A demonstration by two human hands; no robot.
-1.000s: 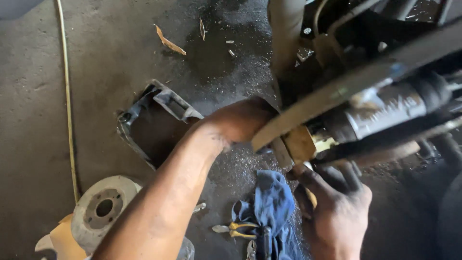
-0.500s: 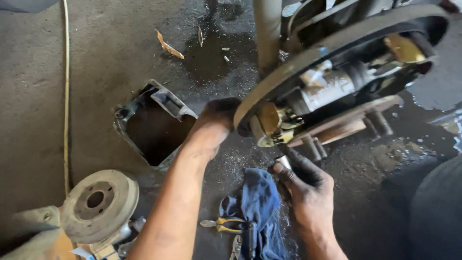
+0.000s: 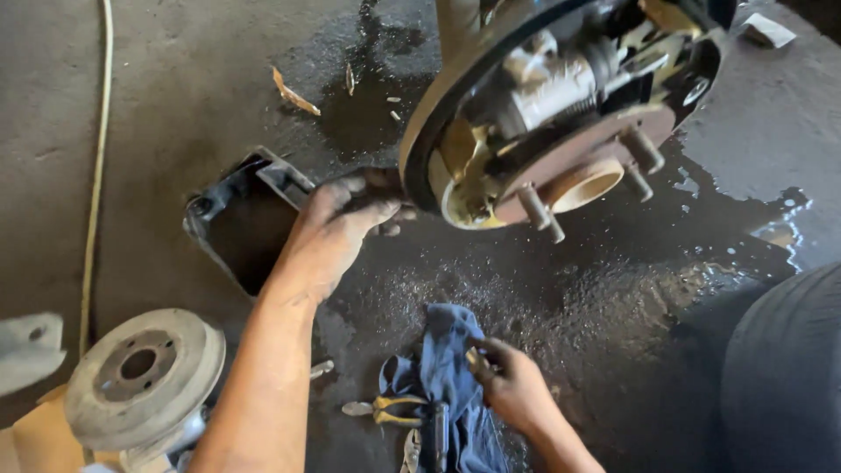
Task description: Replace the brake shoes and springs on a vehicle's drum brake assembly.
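Your left hand (image 3: 337, 223) — fingers curled on the brake plate (image 3: 420, 131) rim; right hand (image 3: 512, 385) — pinching the blue rag (image 3: 447, 350) below it.

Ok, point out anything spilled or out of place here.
A dark wet spill spreads over the concrete floor beneath the exposed wheel hub. A brake drum lies removed, lower left, and tools lie loose beside the blue rag.
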